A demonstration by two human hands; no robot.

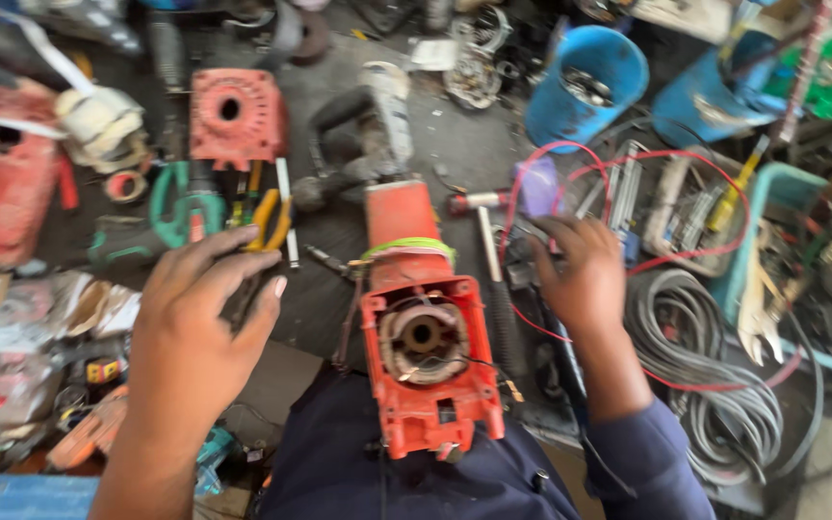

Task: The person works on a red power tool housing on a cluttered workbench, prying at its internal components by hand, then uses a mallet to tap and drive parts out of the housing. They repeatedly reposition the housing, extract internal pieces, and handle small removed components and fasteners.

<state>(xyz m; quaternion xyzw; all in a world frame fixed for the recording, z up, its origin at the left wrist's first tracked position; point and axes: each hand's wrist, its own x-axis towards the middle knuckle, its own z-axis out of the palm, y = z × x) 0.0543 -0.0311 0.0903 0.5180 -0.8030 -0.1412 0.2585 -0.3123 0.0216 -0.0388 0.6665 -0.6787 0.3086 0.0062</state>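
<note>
An orange power-tool motor housing (423, 318) rests between my knees, its open end with copper windings facing up and a green band around its body. My left hand (199, 323) hovers over the dark floor to the housing's left, fingers spread, reaching toward yellow-handled pliers (270, 220) and small tools; it holds nothing. My right hand (580, 274) reaches down on the right among red wires (686, 255) and a hammer (486, 231); what its fingertips touch is hidden.
A second orange housing cover (235, 116) lies at the back, a red tool body (2, 173) at far left. A blue bucket (585, 82) stands behind, grey coiled cable (724, 385) at right, a grey drill (377, 125) in the middle, clutter at left.
</note>
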